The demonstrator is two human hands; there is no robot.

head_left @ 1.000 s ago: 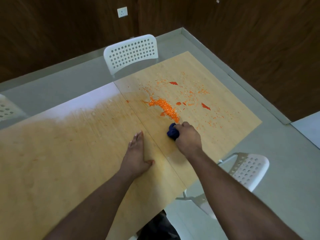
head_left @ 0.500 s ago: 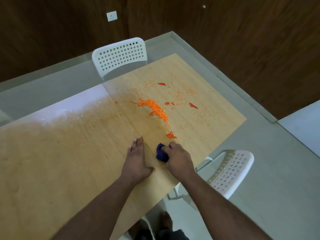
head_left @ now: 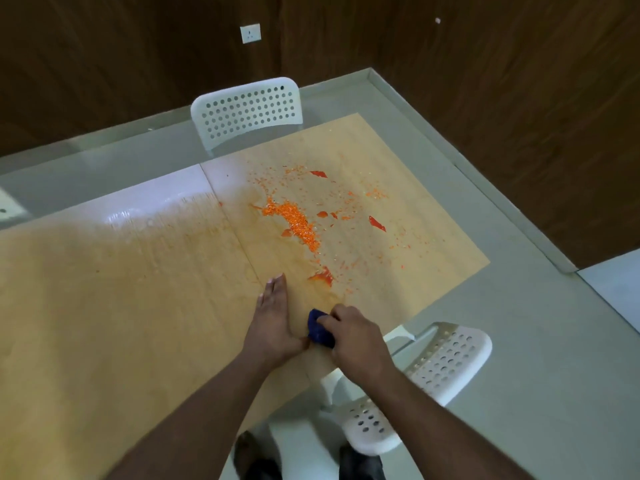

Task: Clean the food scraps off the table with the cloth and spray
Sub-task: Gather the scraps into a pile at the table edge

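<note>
My right hand (head_left: 353,336) grips a balled-up dark blue cloth (head_left: 319,329) and presses it on the light wooden table (head_left: 121,306) near its front edge. Flat on the wood just left of the cloth lies my left hand (head_left: 272,320), fingers straight and pointing away from me. Orange food scraps (head_left: 294,221) form a ridge further back, with red peel bits (head_left: 376,223) and fine crumbs scattered to the right. A small orange-red clump (head_left: 322,277) sits just beyond my hands. No spray bottle is in view.
A white perforated chair (head_left: 247,110) stands at the table's far side. Another white chair (head_left: 436,368) is tucked at the near right corner beside my right arm. Grey floor and dark wood-panelled walls surround the table. My feet show below the table edge.
My right hand has dragged the cloth back toward me from the end of the scrap ridge to the front edge, leaving a small clump behind. The left hand has stayed flat.
</note>
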